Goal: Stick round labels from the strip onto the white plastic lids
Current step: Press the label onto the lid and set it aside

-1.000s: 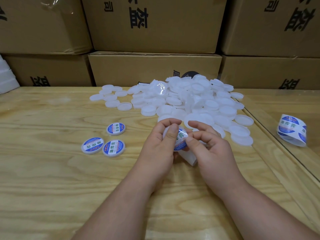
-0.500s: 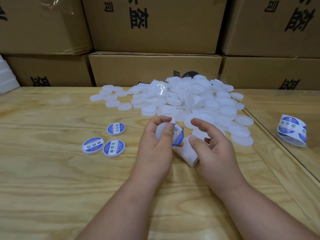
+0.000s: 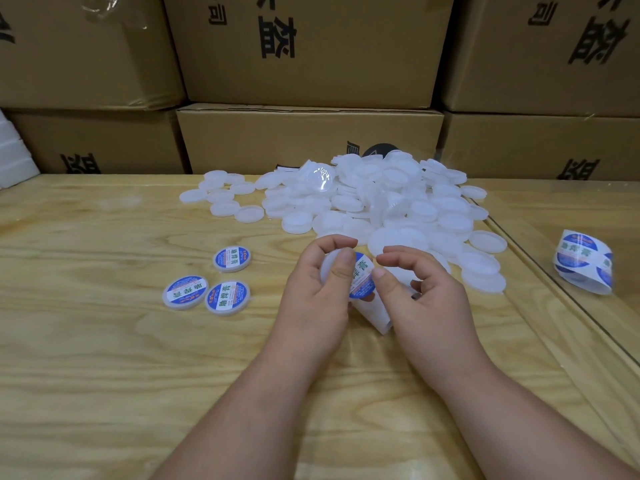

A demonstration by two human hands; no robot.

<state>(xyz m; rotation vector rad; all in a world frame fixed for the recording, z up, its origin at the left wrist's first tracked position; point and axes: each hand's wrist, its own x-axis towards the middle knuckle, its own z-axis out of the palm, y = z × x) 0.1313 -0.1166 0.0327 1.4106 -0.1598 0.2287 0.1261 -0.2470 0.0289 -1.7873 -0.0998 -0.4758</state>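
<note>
My left hand (image 3: 311, 299) grips a white lid (image 3: 330, 268) tilted on edge, thumb pressed on its face. A round blue label (image 3: 362, 277) sits on that lid. My right hand (image 3: 426, 299) is just right of it, thumb tip at the label's edge, forefinger lifted off. Its lower fingers curl over a white backing strip (image 3: 375, 317) that pokes out under both hands. Behind lies a big pile of plain white lids (image 3: 398, 209). Three labelled lids (image 3: 227, 297) rest on the table to the left.
A curled strip of blue labels (image 3: 583, 261) lies at the right, beyond a seam in the wooden table (image 3: 104, 358). Stacked cardboard boxes (image 3: 308, 136) wall off the back. White foam (image 3: 14, 157) shows at the far left edge.
My right forefinger has lifted off the label, which now lies on the lid. My left hand has turned the lid a little and shifted slightly left.
</note>
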